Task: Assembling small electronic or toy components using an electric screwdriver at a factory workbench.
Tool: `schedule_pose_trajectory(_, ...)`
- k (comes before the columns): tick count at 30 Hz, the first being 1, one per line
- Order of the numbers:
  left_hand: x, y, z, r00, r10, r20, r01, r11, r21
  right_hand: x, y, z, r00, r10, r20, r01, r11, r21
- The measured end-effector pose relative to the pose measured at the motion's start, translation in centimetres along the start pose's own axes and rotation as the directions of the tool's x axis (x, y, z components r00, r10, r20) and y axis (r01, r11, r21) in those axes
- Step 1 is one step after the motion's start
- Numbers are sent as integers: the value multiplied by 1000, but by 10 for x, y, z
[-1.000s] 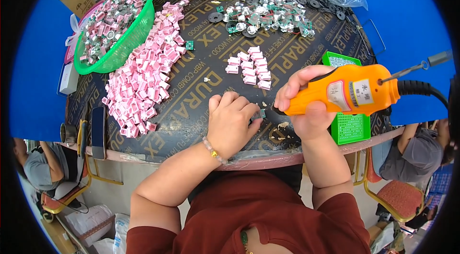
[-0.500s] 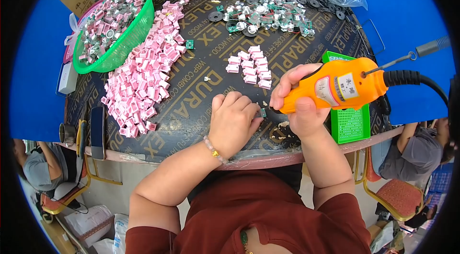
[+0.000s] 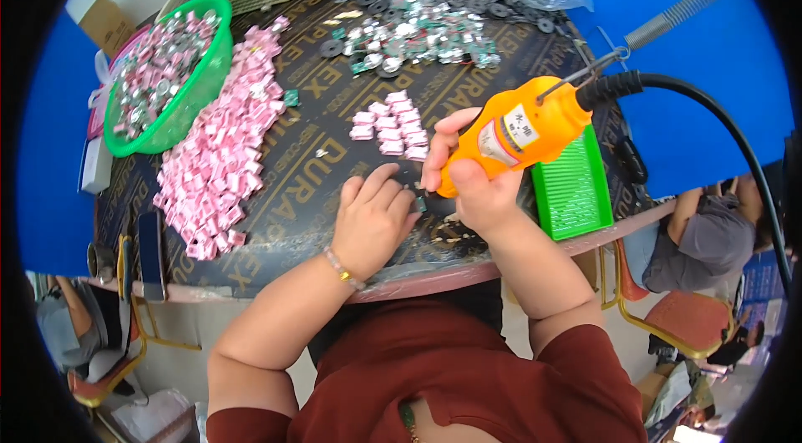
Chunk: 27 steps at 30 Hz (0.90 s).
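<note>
Your right grip [image 3: 476,189] wraps the orange driver [image 3: 545,107]; your left hand's [image 3: 370,224] hold is hidden. Brace the green board [image 3: 420,204] near the surface's [image 3: 288,230] front edge.

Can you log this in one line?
left hand: beside small green circuit board | right hand: gripping orange corded tool | nearby: heaped pink plastic pieces

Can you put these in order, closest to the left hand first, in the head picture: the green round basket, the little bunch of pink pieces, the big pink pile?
From the left hand:
1. Little bunch of pink pieces: just beyond the fingers.
2. Big pink pile: off to the left.
3. Green round basket: farther up, past the pile.
</note>
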<state>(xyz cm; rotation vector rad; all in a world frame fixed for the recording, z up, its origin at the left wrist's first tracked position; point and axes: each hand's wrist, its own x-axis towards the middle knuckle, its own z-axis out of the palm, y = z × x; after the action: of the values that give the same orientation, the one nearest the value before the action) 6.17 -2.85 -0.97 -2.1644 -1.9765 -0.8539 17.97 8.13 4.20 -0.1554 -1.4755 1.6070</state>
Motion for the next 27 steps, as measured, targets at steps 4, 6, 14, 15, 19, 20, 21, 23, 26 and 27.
schedule_pose_trajectory(4, -3, 3, -4, 1000, 18, -1, -18, 1000, -11, 3, -39, -35, 966, -231, -120, 239, 969, 56)
schedule_pose_trajectory(6, -2, 4, -3, 1000, 28, 10, -28, 999, -37, 1, -62, -75, 928, -318, -195, 259, 926, -275)
schedule_pose_trajectory(14, 3, 11, -2, 1000, -14, 4, 14, 1000, -6, -22, -83, -183, 791, -425, -440, 74, 781, -620)
schedule_pose_trajectory(15, 2, 10, -2, 1000, -16, -2, 16, 1000, 3, -25, -81, -187, 790, -424, -443, 71, 781, -621)
schedule_pose_trajectory(19, 2, 9, -1, 1000, -26, -8, 26, 1000, 5, -30, -77, -193, 788, -433, -438, 102, 793, -601)
schedule_pose_trajectory(20, 2, 9, -1, 1000, -26, -6, 26, 1000, 4, -31, -77, -193, 788, -432, -439, 108, 798, -593)
schedule_pose_trajectory(21, 3, 9, 0, 1000, -27, -5, 27, 1000, 4, -31, -77, -194, 787, -432, -440, 107, 798, -593)
schedule_pose_trajectory(23, 3, 8, 0, 1000, -29, -3, 29, 1000, 5, -31, -77, -195, 796, -426, -430, 123, 810, -574)
schedule_pose_trajectory(26, 2, 7, 0, 1000, -29, 3, 29, 999, -19, -30, -78, -193, 796, -418, -439, 110, 812, -573)
schedule_pose_trajectory(27, 2, 7, 0, 999, -36, 3, 36, 999, -39, -30, -79, -191, 797, -416, -439, 112, 815, -569)
